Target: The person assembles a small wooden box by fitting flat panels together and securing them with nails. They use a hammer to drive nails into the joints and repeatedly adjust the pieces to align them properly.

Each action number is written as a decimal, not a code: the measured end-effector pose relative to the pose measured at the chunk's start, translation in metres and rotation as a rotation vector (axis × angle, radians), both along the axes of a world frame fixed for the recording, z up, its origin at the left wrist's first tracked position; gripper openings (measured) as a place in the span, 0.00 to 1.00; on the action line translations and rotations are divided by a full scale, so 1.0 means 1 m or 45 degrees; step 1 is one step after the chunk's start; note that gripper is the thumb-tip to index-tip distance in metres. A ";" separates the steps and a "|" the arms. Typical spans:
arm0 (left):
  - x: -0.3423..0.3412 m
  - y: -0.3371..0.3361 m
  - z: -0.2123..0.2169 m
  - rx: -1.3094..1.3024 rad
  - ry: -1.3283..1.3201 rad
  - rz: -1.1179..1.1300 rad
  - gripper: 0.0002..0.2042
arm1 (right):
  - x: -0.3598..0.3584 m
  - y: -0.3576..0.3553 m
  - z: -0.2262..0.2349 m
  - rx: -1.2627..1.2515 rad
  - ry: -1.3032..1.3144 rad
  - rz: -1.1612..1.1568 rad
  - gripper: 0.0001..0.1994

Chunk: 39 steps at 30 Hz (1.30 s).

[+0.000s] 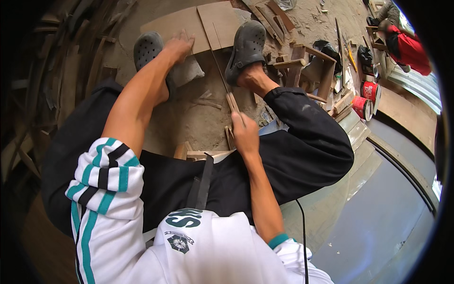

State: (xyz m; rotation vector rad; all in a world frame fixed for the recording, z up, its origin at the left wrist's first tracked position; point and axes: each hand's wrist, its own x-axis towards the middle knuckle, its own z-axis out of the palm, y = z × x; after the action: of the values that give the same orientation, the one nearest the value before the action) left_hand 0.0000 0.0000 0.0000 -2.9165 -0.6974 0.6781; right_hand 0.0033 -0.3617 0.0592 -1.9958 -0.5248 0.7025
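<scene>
The saw is held in the right-hand grip. If the board slips at its near edge, under the flat left hand, a shoe could be cut.

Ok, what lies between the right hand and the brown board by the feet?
In the head view, a wooden handle, gripped by the right hand, then a narrow blade, apparently a saw's, reaching the brown board.

Left hand on board; right hand grips saw
</scene>
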 end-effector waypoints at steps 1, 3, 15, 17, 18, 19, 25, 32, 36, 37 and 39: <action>-0.003 -0.003 -0.002 -0.018 -0.006 0.007 0.44 | -0.005 -0.016 0.007 -0.009 0.014 0.001 0.20; -0.054 -0.090 -0.034 -0.269 0.119 0.034 0.44 | -0.041 -0.095 0.062 -0.284 0.174 -0.004 0.20; -0.045 -0.120 -0.028 -0.275 0.140 0.014 0.42 | -0.050 -0.096 0.107 -0.281 -0.067 0.011 0.20; -0.045 -0.122 -0.031 -0.293 0.118 0.054 0.42 | -0.055 -0.117 0.152 -0.263 -0.002 0.002 0.20; -0.054 -0.110 -0.051 -0.302 0.078 0.118 0.42 | -0.056 -0.127 0.170 -0.168 0.089 -0.011 0.20; -0.050 -0.115 -0.047 -0.315 0.069 0.139 0.42 | -0.058 -0.141 0.185 -0.094 0.177 -0.071 0.20; -0.047 -0.161 -0.041 -0.265 -0.014 0.256 0.40 | -0.061 -0.172 0.228 0.072 -0.009 -0.166 0.17; -0.026 -0.205 -0.035 -0.404 -0.229 0.119 0.38 | -0.043 -0.176 0.245 0.159 0.076 -0.295 0.17; -0.017 -0.212 -0.037 -0.315 -0.275 0.110 0.36 | -0.027 -0.172 0.241 0.200 0.147 -0.312 0.16; -0.015 -0.208 -0.040 -0.249 -0.280 0.093 0.36 | -0.020 -0.171 0.240 0.211 0.167 -0.312 0.16; -0.013 -0.196 -0.050 -0.140 -0.273 -0.018 0.32 | 0.004 -0.173 0.246 0.177 0.158 -0.254 0.16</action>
State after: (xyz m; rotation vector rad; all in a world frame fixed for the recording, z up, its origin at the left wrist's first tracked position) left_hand -0.0128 -0.1959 -0.0503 -3.1247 -0.6777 0.4184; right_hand 0.0069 -0.5351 0.3050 -1.8310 -0.2877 0.6434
